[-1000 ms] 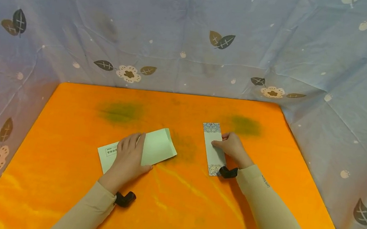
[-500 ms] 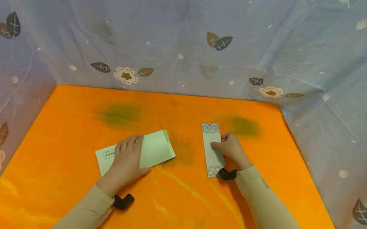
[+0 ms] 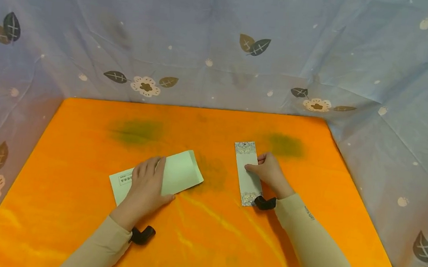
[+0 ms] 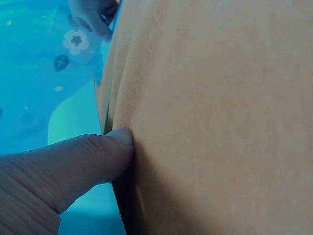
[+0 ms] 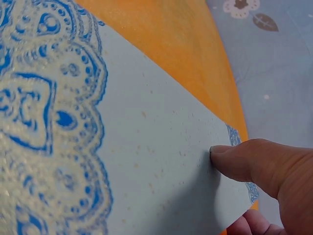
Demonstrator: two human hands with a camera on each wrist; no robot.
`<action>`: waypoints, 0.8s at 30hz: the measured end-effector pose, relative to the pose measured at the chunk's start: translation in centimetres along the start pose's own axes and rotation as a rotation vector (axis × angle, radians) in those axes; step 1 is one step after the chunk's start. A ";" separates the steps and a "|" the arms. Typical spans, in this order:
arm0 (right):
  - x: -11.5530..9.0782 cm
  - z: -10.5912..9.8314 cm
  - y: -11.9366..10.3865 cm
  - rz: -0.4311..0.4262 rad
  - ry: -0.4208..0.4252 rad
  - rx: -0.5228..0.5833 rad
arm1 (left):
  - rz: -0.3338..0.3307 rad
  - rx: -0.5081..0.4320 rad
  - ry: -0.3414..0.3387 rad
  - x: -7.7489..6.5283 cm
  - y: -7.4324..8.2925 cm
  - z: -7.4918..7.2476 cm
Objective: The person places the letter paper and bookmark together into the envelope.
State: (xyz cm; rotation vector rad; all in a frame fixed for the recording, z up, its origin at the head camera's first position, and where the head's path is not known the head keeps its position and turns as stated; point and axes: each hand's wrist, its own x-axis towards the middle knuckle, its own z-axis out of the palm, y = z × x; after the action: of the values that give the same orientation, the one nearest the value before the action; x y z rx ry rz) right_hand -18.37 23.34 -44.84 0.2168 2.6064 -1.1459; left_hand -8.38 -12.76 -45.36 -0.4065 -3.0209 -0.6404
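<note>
In the head view a pale green envelope (image 3: 183,174) with a small printed box at its left end slants on the cloth. My left hand (image 3: 146,189) spans its width from above, fingers over the far edge and thumb at the near one. The left wrist view has the thumb (image 4: 83,161) bent across the envelope's edge. To the right, my right hand (image 3: 270,174) pinches a long white bookmark (image 3: 246,176) by its right side, thumb on top and fingers beneath. Blue lace-like patterns (image 5: 54,112) decorate both its ends, and a small hole shows at the far one.
An orange cloth (image 3: 194,244) with greenish smudges covers the table. Blue-grey curtains (image 3: 210,20) printed with leaves and flowers stand at the back and both sides. Each wrist carries a small black camera mount (image 3: 143,235).
Both hands hold nearly the same places on the envelope and the bookmark. The whole head view has shifted slightly.
</note>
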 end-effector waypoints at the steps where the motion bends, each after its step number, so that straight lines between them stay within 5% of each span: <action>1: 0.0 0.0 0.0 0.001 0.002 0.000 | 0.001 0.004 0.000 0.0 0.0 0.0; 16: 0.1 -0.6 0.6 0.004 -0.079 0.112 | 0.013 0.038 -0.004 -0.1 0.1 -0.1; 24: -0.4 -2.0 0.2 -0.045 -0.139 0.076 | 0.042 0.088 0.006 -0.2 0.1 -0.2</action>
State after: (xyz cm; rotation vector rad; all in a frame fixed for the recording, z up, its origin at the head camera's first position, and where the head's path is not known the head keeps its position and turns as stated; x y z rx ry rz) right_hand -18.37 24.91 -43.58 0.0906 2.4616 -1.2304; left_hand -8.14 -12.85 -45.12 -0.4611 -3.0123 -0.5032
